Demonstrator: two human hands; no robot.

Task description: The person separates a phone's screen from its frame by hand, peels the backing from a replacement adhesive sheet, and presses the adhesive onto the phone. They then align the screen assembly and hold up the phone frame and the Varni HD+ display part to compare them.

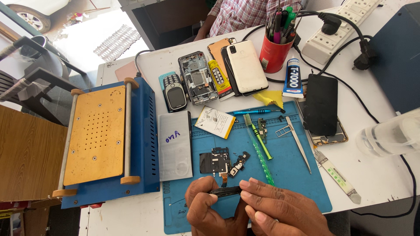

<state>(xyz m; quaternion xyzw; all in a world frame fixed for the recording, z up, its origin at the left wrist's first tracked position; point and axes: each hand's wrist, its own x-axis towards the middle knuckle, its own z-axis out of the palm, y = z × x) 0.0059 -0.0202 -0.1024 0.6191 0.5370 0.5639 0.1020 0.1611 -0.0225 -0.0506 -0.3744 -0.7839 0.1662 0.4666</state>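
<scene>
Two hands meet on one small black strip-like part (225, 191), held low over the near edge of the blue work mat (302, 183). Left hand (209, 209) pinches its left end, fingers together in a tight grip; right hand (280, 205) clamps the other end from above, seemingly steadying it for close work. Just beyond lie loose phone boards (221, 161), a green toothbrush (258, 137) and tweezers (302, 146), kept within reach. Around the mat, the white tabletop (376, 175) carries phones, glue tubes and a blue heating plate machine (107, 140); a street shows outside.
</scene>
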